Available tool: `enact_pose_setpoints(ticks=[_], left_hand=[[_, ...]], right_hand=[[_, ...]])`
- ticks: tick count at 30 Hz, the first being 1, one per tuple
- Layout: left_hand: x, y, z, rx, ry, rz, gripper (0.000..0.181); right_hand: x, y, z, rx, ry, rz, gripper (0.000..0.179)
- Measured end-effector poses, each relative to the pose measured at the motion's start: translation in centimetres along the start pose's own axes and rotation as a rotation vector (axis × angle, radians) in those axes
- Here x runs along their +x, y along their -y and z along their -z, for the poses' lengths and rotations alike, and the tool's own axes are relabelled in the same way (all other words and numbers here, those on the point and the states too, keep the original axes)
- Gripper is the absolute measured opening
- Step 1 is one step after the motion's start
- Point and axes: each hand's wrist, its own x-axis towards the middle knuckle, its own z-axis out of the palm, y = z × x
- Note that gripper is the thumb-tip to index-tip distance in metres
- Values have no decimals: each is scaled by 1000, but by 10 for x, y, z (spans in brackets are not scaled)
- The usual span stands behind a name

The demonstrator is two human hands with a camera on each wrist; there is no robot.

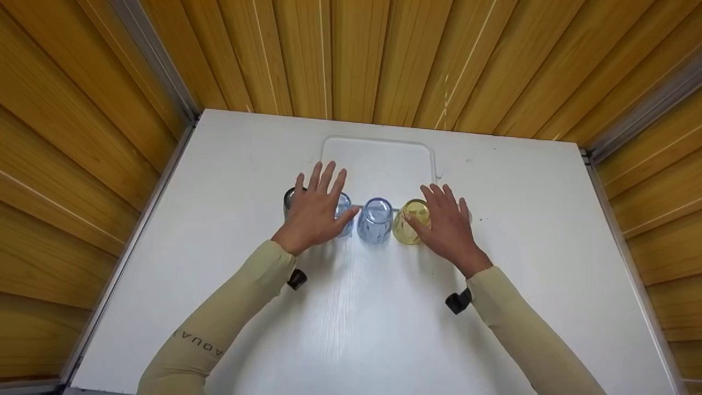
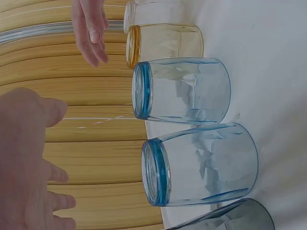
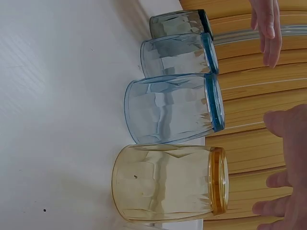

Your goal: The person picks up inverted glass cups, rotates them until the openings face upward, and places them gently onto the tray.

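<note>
Well, I'm seeing five glasses standing in a row across the white table (image 1: 340, 329): from the left, a dark grey glass (image 3: 177, 24), a left blue glass (image 2: 206, 167), a middle blue glass (image 1: 375, 225), a yellow glass (image 3: 168, 184) and a clear glass (image 2: 163, 13). The left hand (image 1: 315, 214) is hovering above the first two, fingers spreading wide; the right hand (image 1: 451, 227) is hovering by the yellow and clear ones, likewise wide. Beige sleeves (image 1: 236, 307) are covering both forearms, and wood-patterned walls (image 1: 356, 60) are enclosing the table.
</note>
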Motion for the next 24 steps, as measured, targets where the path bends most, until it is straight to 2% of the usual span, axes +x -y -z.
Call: enact_pose_setpoints(ticks=[12,24], left_hand=[[-2,9,-8,31,-14,18,81],[-5,18,-13,10,-21,50,81]], right_hand=[[0,-5,-3,-18,8,-4,75],[4,-7,-7,-12,35,-24,76]])
